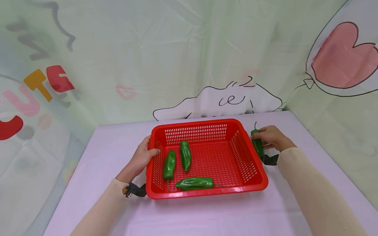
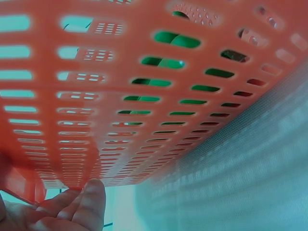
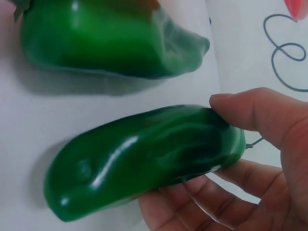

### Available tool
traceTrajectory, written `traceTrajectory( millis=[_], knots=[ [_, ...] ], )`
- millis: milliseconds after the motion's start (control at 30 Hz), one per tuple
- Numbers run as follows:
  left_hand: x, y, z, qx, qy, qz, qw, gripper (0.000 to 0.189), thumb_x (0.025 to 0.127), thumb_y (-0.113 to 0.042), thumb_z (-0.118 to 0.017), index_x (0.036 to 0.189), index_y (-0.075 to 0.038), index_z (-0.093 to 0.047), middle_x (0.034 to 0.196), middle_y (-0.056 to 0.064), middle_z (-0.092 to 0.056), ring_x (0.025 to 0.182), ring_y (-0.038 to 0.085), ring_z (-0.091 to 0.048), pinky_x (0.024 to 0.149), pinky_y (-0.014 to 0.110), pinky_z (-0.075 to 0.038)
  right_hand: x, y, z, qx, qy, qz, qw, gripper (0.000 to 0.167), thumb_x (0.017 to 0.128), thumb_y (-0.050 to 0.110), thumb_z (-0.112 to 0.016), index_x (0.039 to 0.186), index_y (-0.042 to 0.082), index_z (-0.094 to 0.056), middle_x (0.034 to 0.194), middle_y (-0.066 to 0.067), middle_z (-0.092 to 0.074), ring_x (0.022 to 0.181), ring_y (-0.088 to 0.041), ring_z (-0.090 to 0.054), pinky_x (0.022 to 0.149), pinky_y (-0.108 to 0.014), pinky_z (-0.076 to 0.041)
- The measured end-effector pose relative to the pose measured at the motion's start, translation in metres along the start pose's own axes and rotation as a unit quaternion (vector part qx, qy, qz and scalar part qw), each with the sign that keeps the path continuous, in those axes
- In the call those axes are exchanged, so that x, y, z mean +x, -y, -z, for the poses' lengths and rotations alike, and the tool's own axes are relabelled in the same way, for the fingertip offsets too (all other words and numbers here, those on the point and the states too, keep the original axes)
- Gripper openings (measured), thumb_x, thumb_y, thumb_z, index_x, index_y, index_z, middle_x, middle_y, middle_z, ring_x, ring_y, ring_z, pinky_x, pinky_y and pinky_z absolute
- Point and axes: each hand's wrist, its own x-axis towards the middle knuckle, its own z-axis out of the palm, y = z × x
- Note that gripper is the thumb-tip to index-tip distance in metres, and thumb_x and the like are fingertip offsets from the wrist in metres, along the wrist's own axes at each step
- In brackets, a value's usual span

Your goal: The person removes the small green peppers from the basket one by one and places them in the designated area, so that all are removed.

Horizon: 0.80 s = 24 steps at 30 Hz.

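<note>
The left rim of the red basket (image 1: 212, 160) is gripped by the left hand (image 1: 141, 158), thumb inside. Within the basket, three green peppers are seen: a left pepper (image 1: 169, 165), a middle pepper (image 1: 185, 155), and a crosswise pepper (image 1: 195, 183) by the near wall. Just beyond the right wall, a held pepper (image 1: 257, 144) is pinched by the right hand's (image 1: 272, 137) fingers; a further pepper (image 3: 106, 41) is seen beside it on the pale counter (image 3: 115, 103).
</note>
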Motion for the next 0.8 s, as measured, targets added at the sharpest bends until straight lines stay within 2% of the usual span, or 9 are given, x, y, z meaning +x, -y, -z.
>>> traceTrajectory(
  millis=[200,800],
  knots=[
    [0.0005,0.0004,-0.0001,0.000,0.001,-0.003,1.0000,0.069,0.096,-0.004,-0.055,0.160,-0.005,-0.027,0.143,0.026,-0.055,0.114,0.042,-0.069,0.083,0.046,-0.064,0.0026,-0.0042,0.0001,0.001,-0.003,-0.002,1.0000,0.070,0.097,0.031,-0.063,0.145,-0.016,-0.042,0.128,-0.032,-0.055,0.099,-0.033,-0.065,0.085,-0.043,-0.064],
    [-0.0018,-0.0040,-0.0013,0.002,-0.003,0.009,1.0000,0.069,0.096,-0.004,-0.056,0.160,-0.007,-0.028,0.146,0.023,-0.054,0.118,0.040,-0.067,0.087,0.047,-0.063,-0.0006,0.0005,-0.0044,-0.041,-0.017,0.004,0.9990,0.077,0.098,0.033,-0.061,0.148,-0.020,-0.035,0.138,-0.038,-0.049,0.113,-0.046,-0.059,0.093,-0.052,-0.062]
  ],
)
